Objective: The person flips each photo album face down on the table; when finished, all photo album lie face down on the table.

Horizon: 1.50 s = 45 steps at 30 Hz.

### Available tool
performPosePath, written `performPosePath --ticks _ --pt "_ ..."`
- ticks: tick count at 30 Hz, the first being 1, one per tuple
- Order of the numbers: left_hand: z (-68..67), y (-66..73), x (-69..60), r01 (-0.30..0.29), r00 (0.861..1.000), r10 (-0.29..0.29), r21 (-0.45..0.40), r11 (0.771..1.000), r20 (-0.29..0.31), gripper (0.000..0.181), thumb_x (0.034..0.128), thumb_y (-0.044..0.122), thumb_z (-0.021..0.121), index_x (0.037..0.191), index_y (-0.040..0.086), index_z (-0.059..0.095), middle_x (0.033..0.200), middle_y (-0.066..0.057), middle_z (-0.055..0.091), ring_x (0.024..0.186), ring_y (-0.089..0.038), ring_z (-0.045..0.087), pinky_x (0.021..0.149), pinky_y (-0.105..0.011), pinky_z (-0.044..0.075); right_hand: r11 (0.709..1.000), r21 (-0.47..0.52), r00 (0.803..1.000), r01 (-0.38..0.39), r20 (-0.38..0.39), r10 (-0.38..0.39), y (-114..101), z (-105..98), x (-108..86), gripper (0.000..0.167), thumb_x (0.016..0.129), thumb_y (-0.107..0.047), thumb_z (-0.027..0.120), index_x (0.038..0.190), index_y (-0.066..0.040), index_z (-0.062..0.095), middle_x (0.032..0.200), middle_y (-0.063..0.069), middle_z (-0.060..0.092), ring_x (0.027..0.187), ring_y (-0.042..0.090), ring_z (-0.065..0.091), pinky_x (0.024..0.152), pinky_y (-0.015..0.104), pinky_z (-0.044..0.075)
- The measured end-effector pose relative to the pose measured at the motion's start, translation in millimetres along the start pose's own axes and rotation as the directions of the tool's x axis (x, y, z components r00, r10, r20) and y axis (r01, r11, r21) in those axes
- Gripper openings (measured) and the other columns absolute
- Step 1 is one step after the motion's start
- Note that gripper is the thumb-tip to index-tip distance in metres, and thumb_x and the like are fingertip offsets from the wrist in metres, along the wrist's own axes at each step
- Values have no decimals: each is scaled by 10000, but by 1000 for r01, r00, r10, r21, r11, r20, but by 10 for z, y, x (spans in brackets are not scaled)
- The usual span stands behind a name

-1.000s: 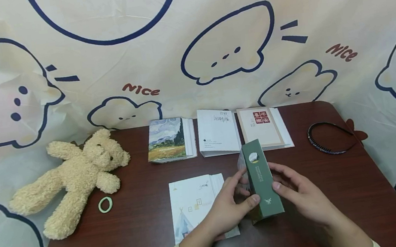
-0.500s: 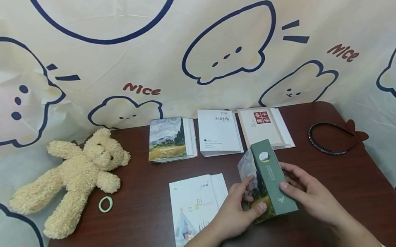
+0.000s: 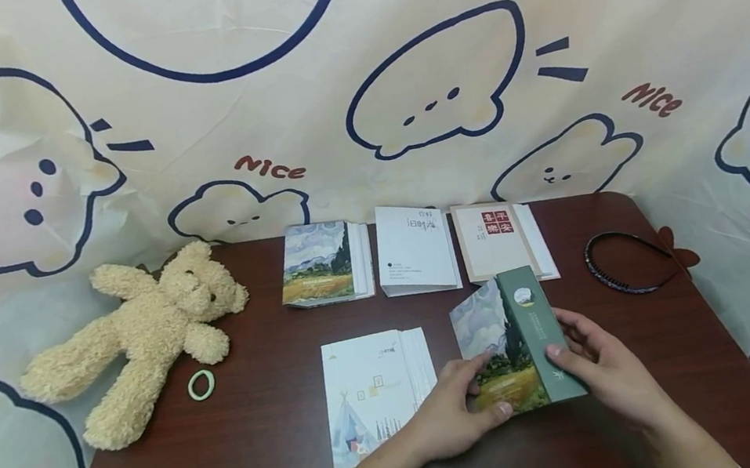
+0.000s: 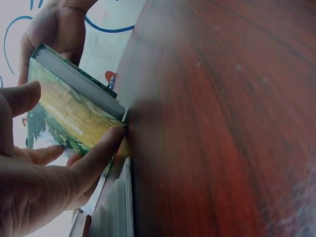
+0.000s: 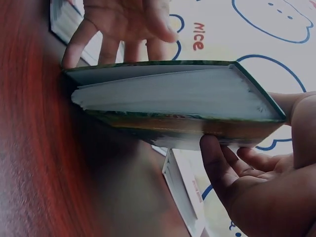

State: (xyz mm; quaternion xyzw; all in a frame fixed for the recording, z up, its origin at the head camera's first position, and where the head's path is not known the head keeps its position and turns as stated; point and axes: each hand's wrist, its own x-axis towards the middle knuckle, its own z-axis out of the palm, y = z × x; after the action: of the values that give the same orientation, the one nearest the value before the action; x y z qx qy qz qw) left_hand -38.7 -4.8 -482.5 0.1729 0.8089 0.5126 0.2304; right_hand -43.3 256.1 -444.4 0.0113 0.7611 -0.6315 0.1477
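Note:
A photo album with a painted landscape cover and green spine stands tilted on its edge at the table's front middle. The fingers of my left hand lie spread and fairly straight against the painted cover, its thumb near the lower edge. At the spine, my right hand grips the album, thumb on the green face and fingers behind. The album's white page edges face the right wrist camera. In the left wrist view, fingertips touch the cover.
A white album with a tent drawing lies left of my hands. Along the back are a landscape album, a white album and a beige-white one. A teddy bear, green ring and dark headband lie farther out.
The album has turned and leaned to the right, so its painted cover now shows more and its spine has shifted right. Both hands have moved right along with it.

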Motion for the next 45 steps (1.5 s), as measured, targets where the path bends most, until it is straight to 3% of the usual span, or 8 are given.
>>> performPosePath --ticks 10,17,22,25,29,37,42,45 --pt "7 -40 -1 -23 1000 22 40 999 20 672 966 442 713 1559 230 478 1439 -18 532 1170 -118 582 953 -335 505 994 -63 996 -84 -38 82 175 -113 28 770 1058 -312 631 1635 -30 206 1557 289 384 1181 165 612 812 354 586" --pt "22 -26 13 -4 998 3 26 1000 63 691 970 430 712 1576 227 451 1499 -7 500 1151 -101 591 932 -312 514 990 -73 992 -122 -47 119 288 -171 43 798 1056 -308 635 1636 2 184 1574 311 361 1134 103 631 797 344 587" --pt "28 -15 21 0 995 -2 22 1000 101 712 976 415 704 1593 201 421 1554 -23 455 1063 -60 607 885 -256 523 978 -138 987 -156 -53 150 348 -192 69 851 1037 -349 661 1635 16 178 1578 310 367 1264 309 592 816 330 580" --pt "33 -7 22 3 995 -6 29 1000 104 713 973 415 705 1592 202 423 1565 -30 450 1137 -83 601 907 -256 526 966 -199 986 -164 -55 156 384 -209 87 883 1029 -387 664 1632 30 172 1580 321 359 1347 416 518 855 309 566" --pt "38 -7 21 3 994 -5 20 1000 106 709 975 405 705 1592 203 422 1570 -33 448 1219 -123 578 924 -256 529 949 -266 985 -170 -67 158 421 -236 107 910 1015 -439 669 1630 30 188 1559 327 388 1370 441 496 868 310 558" --pt "46 -14 29 12 996 -16 40 999 92 708 971 427 702 1590 224 427 1553 -13 460 1243 -131 529 945 -282 520 900 -410 989 -147 -88 122 498 -282 108 879 1012 -504 644 1611 25 278 1534 315 410 1337 492 505 957 531 534" --pt "48 -29 46 21 996 -27 69 997 81 710 964 445 703 1588 240 434 1544 23 474 1243 -127 518 979 -348 504 854 -505 991 -123 -112 77 524 -282 111 774 1022 -463 649 1568 22 392 1334 214 574 1126 322 597 837 426 532" --pt "43 -36 51 21 997 -25 53 998 78 715 959 436 712 1587 234 437 1532 15 482 1227 -123 528 969 -311 511 831 -540 988 -134 -136 70 514 -276 116 743 1012 -467 664 1533 19 454 1208 143 630 992 230 587 748 348 494"
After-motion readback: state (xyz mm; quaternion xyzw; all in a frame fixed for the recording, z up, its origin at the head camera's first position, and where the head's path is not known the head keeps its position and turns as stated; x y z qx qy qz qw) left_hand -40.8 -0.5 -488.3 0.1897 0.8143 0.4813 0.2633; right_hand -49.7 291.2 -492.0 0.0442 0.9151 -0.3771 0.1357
